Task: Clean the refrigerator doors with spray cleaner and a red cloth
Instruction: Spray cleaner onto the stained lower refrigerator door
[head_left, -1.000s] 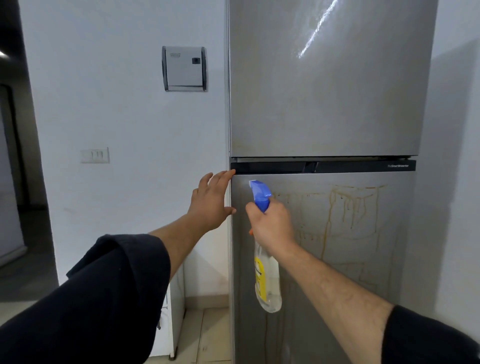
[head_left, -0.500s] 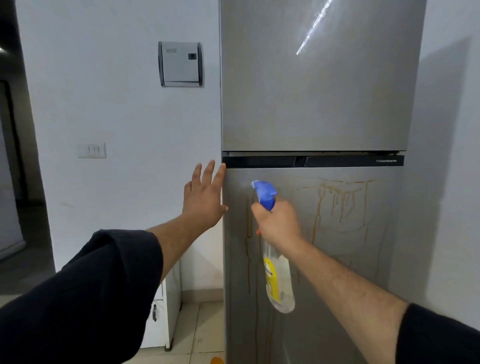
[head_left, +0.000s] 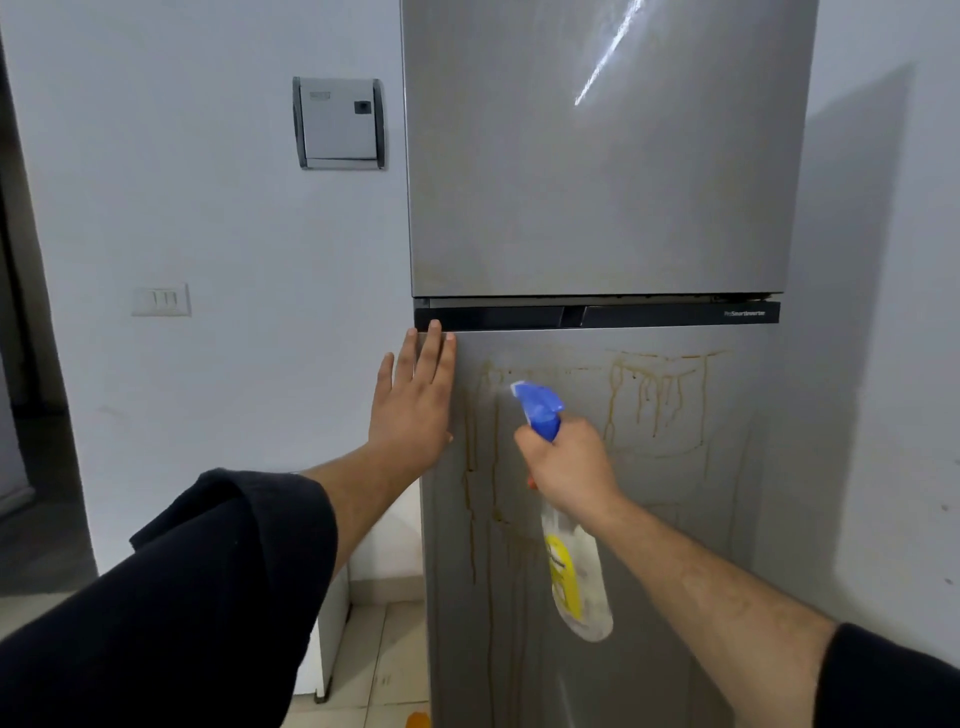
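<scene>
A tall silver refrigerator fills the middle: its upper door (head_left: 597, 182) looks clean, while the lower door (head_left: 675, 493) carries brown drip stains near its top. My right hand (head_left: 569, 462) grips a clear spray bottle (head_left: 574, 582) with a yellow label and a blue trigger head (head_left: 540, 410), nozzle pointing up-left at the stained door. A faint mist hangs by the nozzle. My left hand (head_left: 415, 400) lies flat, fingers spread, against the lower door's left edge just under the black divider strip (head_left: 597, 315). No red cloth is in sight.
A white wall stands to the left with a grey panel box (head_left: 338, 123) and a light switch (head_left: 161, 300). A low white cabinet (head_left: 327, 649) sits beside the fridge on tiled floor. Another white wall closes in on the right. An orange spot (head_left: 417, 721) lies on the floor.
My left hand slid onto the lower door's left edge and flattened there. The spray bottle shifted slightly right and up, with its nozzle still aimed at the stains.
</scene>
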